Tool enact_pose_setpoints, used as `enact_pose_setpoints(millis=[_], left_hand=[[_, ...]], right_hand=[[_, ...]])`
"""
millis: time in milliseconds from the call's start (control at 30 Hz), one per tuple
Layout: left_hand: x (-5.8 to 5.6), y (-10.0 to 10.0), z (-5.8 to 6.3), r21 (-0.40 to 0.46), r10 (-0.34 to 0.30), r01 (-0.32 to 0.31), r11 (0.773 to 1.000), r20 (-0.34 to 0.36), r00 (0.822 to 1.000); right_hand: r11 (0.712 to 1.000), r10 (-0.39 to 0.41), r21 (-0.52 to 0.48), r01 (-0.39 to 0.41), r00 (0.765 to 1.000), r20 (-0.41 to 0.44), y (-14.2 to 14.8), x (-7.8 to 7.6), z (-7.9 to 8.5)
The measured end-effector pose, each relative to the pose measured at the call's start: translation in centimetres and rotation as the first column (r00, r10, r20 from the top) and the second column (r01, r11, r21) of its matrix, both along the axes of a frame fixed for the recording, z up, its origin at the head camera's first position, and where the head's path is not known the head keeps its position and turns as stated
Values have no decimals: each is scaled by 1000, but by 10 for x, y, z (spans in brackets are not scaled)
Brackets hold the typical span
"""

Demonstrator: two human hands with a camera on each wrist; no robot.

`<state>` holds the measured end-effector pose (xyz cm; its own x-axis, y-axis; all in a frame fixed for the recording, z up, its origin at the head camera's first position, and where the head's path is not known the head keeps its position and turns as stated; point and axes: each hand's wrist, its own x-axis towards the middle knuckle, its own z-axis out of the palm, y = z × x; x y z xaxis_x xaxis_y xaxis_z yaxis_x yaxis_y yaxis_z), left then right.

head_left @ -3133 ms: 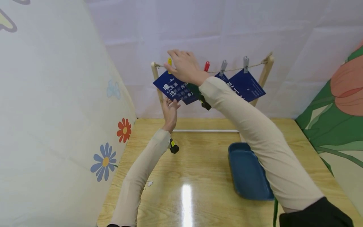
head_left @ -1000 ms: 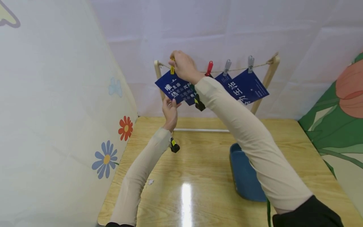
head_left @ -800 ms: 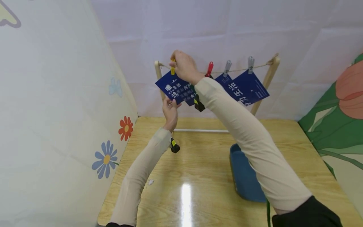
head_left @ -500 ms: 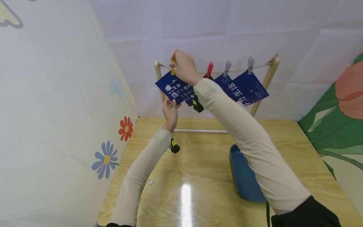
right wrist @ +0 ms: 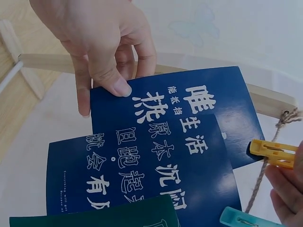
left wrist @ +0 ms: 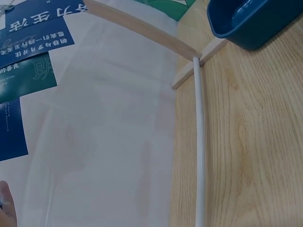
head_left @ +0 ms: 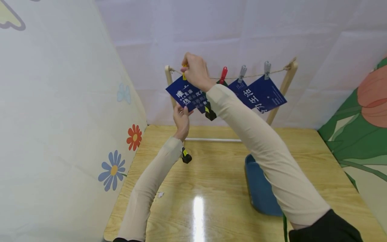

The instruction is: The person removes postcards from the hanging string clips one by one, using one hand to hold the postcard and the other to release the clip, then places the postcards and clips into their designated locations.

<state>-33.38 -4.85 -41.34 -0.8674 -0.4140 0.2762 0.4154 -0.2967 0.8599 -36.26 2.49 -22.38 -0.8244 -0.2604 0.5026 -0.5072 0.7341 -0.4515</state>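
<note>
A blue postcard with white characters (right wrist: pixel 232 101) hangs at the left end of the twine (right wrist: pixel 258 187). My left hand (head_left: pixel 181 121) pinches its lower corner, thumb on the printed face and fingers behind; the right wrist view shows this hand (right wrist: pixel 106 45) closely. At the card's upper corner sits a yellow clothespin (right wrist: pixel 275 153), lying across the twine. My right hand (head_left: pixel 196 70) pinches this clothespin from above. A second blue card (right wrist: pixel 71 177) overlaps the first, beside a teal clothespin (right wrist: pixel 244 218). A green card (right wrist: pixel 99 215) lies nearest that wrist camera.
The twine runs between posts of a wooden frame (head_left: pixel 169 80) with a white bottom bar (head_left: pixel 214 139). Further right hang a red clothespin (head_left: pixel 223 74), two grey clothespins (head_left: pixel 267 70) and more blue cards (head_left: pixel 266 94). A blue tray (head_left: pixel 263 188) stands on the table (head_left: pixel 217 174), partly under my right forearm.
About three seconds ago my right hand had its fingers spread beside the yellow clothespin; now it pinches it. The left hand keeps its hold on the card corner.
</note>
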Motion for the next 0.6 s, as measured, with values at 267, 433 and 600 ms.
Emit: enact_pose_setpoints(millis=[267,433,600], left_hand=[[0,0,1,-12,-1,1,1000,-5,1000],[0,-1,2,-19,-3,3,1000,-4,1000],[0,-2,2,-17,-2,1,1000,-8,1000]], right_hand=[[997,15,-78,-19,999,-50,0,1,-3],[993,4,-113,-15,996,-91,-1,0,-4],[991,-19,-131,2,992,-128,-2,0,-5]])
